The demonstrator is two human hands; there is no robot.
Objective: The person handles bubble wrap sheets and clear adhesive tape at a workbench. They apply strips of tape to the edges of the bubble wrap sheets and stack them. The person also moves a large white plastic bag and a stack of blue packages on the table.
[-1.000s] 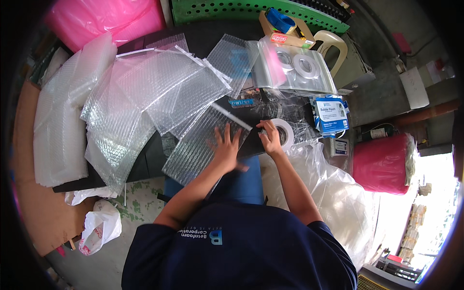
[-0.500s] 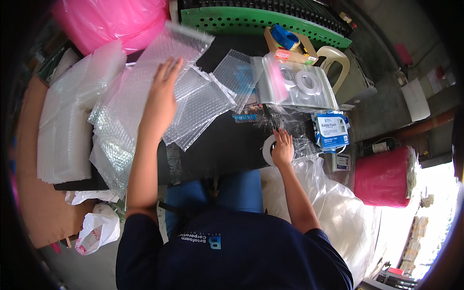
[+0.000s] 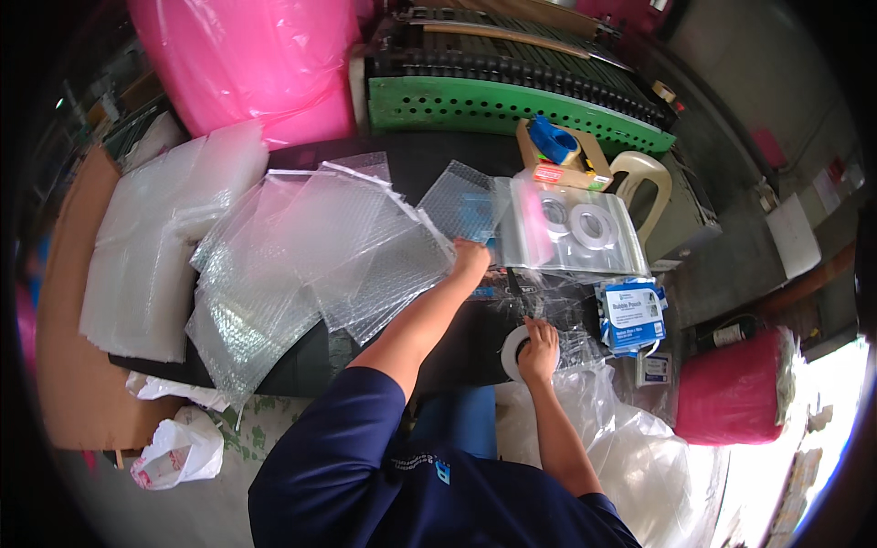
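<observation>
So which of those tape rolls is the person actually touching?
The white roll under the right hand at the table's near edge; the other two lie untouched inside a clear bag.

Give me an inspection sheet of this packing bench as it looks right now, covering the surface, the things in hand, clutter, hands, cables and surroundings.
Surface: dark tabletop, largely covered.
Job's things: fanned stack of clear bubble-wrap pouches; white roll of tape at the near edge.
Clutter: clear zip bag holding two tape rolls; blue-and-white packet; blue tape dispenser on a small cardboard box; pile of plain clear bags.
Hands: left hand at the right edge of the pouch stack; right hand on the tape roll.
Cables: nothing seen.
Surroundings: pink film rolls behind and at right; green machine frame; cream plastic chair; white bag on the floor.
</observation>
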